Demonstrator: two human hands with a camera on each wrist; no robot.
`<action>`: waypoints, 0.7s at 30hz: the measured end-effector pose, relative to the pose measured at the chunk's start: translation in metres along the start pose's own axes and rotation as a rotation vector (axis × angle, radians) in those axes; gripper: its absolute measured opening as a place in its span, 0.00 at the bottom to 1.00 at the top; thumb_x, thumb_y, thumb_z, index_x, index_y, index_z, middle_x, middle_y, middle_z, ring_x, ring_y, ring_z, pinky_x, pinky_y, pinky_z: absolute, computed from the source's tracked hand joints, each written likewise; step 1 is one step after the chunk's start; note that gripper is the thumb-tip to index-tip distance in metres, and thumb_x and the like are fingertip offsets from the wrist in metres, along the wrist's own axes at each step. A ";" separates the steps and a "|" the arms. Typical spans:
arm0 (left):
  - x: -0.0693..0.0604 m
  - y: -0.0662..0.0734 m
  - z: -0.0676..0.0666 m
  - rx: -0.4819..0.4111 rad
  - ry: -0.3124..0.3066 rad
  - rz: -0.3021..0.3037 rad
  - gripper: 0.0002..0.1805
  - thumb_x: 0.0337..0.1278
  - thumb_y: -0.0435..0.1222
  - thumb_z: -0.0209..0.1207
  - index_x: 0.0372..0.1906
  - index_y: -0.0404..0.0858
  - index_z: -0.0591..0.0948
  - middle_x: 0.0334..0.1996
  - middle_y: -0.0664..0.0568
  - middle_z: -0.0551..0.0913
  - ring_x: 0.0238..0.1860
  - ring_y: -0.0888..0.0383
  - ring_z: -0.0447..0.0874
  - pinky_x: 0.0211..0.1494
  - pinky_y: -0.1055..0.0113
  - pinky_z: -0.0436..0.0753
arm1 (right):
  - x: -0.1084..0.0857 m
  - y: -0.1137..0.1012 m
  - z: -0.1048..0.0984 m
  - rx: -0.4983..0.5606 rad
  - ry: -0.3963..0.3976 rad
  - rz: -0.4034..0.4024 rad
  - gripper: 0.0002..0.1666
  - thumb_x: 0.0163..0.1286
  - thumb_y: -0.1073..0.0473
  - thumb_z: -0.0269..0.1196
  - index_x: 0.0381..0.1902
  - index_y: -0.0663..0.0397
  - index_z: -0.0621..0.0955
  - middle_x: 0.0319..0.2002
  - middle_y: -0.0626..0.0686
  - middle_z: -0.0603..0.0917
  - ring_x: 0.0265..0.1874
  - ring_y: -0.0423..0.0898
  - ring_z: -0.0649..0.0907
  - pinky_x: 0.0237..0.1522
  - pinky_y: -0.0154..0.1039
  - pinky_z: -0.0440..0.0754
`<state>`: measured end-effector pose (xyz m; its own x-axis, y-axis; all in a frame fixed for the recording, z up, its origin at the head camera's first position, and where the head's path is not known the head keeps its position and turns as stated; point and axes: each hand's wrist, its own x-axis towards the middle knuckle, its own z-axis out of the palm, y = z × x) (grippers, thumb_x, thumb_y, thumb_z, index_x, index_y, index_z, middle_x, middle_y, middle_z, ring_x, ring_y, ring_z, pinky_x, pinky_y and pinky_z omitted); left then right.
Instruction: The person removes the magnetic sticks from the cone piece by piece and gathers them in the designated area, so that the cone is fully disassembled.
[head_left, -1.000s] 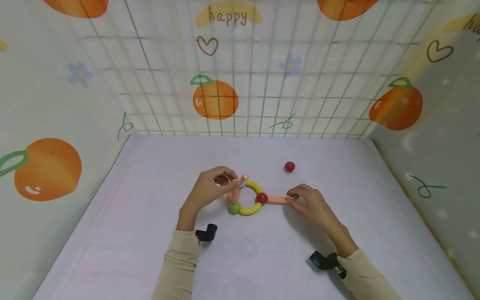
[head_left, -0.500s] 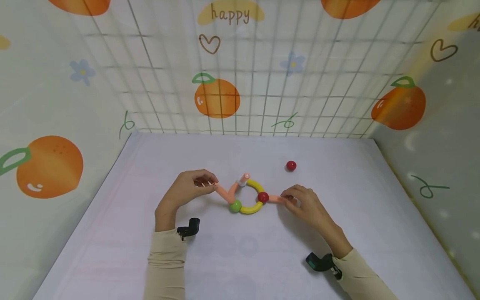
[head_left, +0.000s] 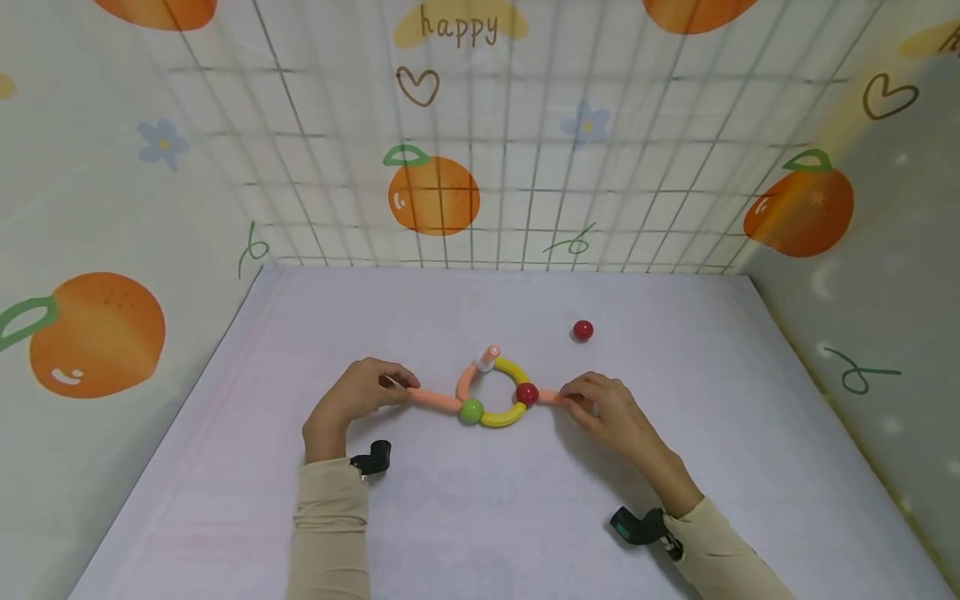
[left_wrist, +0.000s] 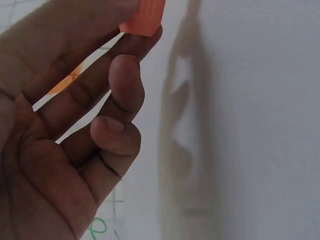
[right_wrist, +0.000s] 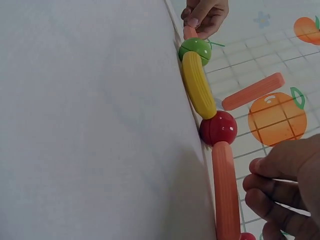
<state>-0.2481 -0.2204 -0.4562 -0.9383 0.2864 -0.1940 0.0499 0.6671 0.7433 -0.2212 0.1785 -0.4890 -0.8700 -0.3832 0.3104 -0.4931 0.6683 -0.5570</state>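
My left hand (head_left: 358, 402) pinches the outer end of a salmon-coloured magnetic stick (head_left: 437, 400), whose other end meets a green ball (head_left: 471, 411). The ribbed stick tip (left_wrist: 146, 17) shows in the left wrist view. The ball belongs to a ring with yellow curved sticks (head_left: 504, 419), a salmon curved stick (head_left: 467, 379), a red ball (head_left: 527, 393) and a whitish ball (head_left: 483, 363). Another salmon stick (right_wrist: 255, 91) rises from the ring's far side. My right hand (head_left: 617, 421) is over a salmon stick (right_wrist: 226, 187) extending from the red ball; its fingers look apart from that stick.
A loose red ball (head_left: 582, 331) lies on the white tabletop (head_left: 480, 517) behind the ring, to the right. At the back stands a wire grid (head_left: 517, 204) covered by a cloth printed with oranges; more printed cloth flanks both sides.
My left hand has swung the salmon stick at the green ball from upright down to the left, where it points outward. The right hand has shifted slightly left along its stick.
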 end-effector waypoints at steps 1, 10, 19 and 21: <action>0.001 -0.001 0.001 0.005 -0.003 0.004 0.09 0.57 0.34 0.68 0.42 0.46 0.89 0.44 0.53 0.86 0.45 0.53 0.81 0.43 0.60 0.80 | 0.000 0.000 0.000 0.001 0.001 -0.001 0.10 0.62 0.64 0.72 0.42 0.49 0.87 0.40 0.44 0.86 0.35 0.40 0.80 0.41 0.43 0.80; 0.009 0.000 0.008 0.029 0.010 0.029 0.08 0.56 0.36 0.70 0.42 0.46 0.88 0.41 0.55 0.84 0.46 0.53 0.80 0.50 0.57 0.78 | -0.001 -0.003 0.001 0.006 0.005 -0.039 0.10 0.62 0.66 0.72 0.42 0.52 0.87 0.39 0.45 0.85 0.37 0.41 0.83 0.44 0.46 0.80; 0.027 0.011 0.027 -0.069 0.145 0.098 0.19 0.58 0.46 0.70 0.53 0.46 0.85 0.48 0.56 0.85 0.45 0.55 0.80 0.47 0.57 0.77 | 0.015 -0.012 -0.005 0.032 0.046 -0.102 0.08 0.64 0.66 0.70 0.41 0.55 0.86 0.39 0.47 0.85 0.38 0.42 0.82 0.46 0.48 0.79; 0.034 0.015 0.036 -0.084 0.159 0.128 0.21 0.57 0.46 0.71 0.55 0.46 0.85 0.50 0.58 0.84 0.45 0.56 0.79 0.47 0.57 0.77 | 0.019 -0.015 -0.004 0.048 0.052 -0.108 0.09 0.63 0.66 0.71 0.42 0.54 0.86 0.39 0.47 0.85 0.38 0.43 0.82 0.45 0.47 0.79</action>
<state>-0.2669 -0.1763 -0.4748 -0.9687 0.2483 0.0041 0.1496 0.5704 0.8076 -0.2303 0.1643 -0.4719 -0.8113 -0.4169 0.4099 -0.5846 0.5931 -0.5536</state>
